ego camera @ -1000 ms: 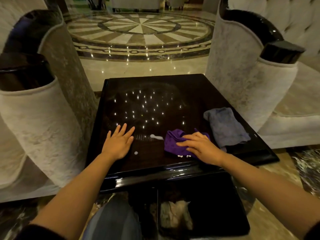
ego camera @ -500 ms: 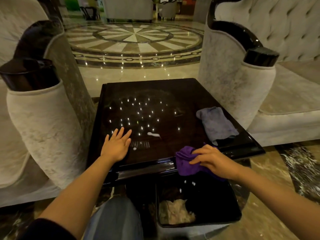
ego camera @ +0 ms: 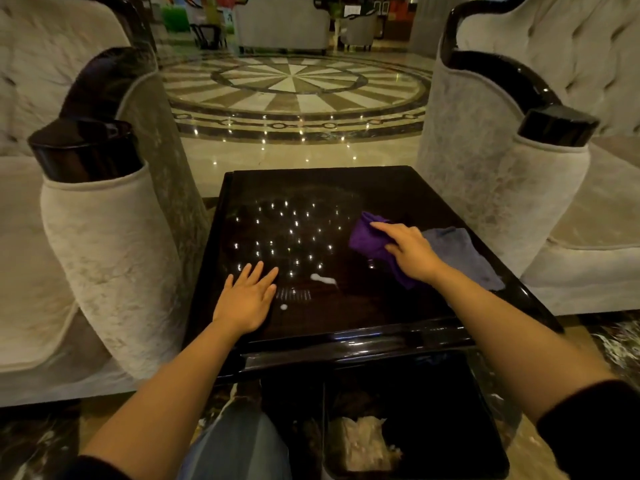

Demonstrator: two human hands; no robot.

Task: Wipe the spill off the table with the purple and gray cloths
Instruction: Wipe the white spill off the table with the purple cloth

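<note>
A glossy black table (ego camera: 363, 323) stands in front of me. Two white spill marks lie on it: an elongated blob (ego camera: 322, 279) near the middle and a small drop (ego camera: 284, 307) beside my left hand. My left hand (ego camera: 248, 299) rests flat on the table's left part, fingers spread. Over on the right part, my right hand (ego camera: 408, 251) presses the purple cloth (ego camera: 367, 239) onto the table. The gray cloth (ego camera: 460, 252) lies crumpled just right of that hand, near the right edge.
Pale upholstered armchairs with black arm caps flank the table on the left (ego camera: 93, 258) and the right (ego camera: 498, 202). A black bin (ego camera: 433, 427) holding crumpled paper (ego camera: 363, 441) sits below the table's near edge. Polished patterned floor lies beyond.
My right hand carried the purple cloth from over the bin at the near edge back onto the table, farther away and to the right. The left hand stayed flat in place.
</note>
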